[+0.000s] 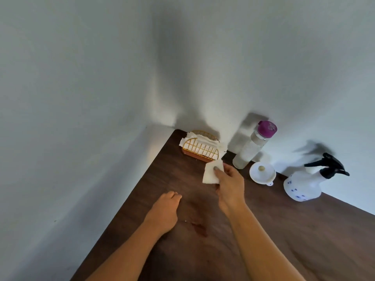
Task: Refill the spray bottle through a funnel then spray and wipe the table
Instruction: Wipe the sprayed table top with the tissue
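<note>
Two stages look done: spray bottle point(304, 185) closed, funnel point(262, 173) aside, wet patch point(199, 228) on worktop point(284, 230). Right hand point(230, 184) fingers pinch tissue point(211, 174); left hand point(165, 208) loosely curled, empty. Wiping not yet done.

We look into a corner point(162, 88) where two bare, whitish-grey walls meet: the left wall point(60, 98) and the back wall point(263, 57). A dark brown wood-grain table point(304, 240) stands with its far edge against the back wall and its left edge apart from the left wall. The light is uneven: a brighter patch point(162, 118) glows low near the corner, with soft grey shadows point(172, 63) above it. Beside the table's left edge the pale surface may be wall or floor; we cannot tell. A darker reddish blotch point(199, 229) marks the tabletop.
</note>
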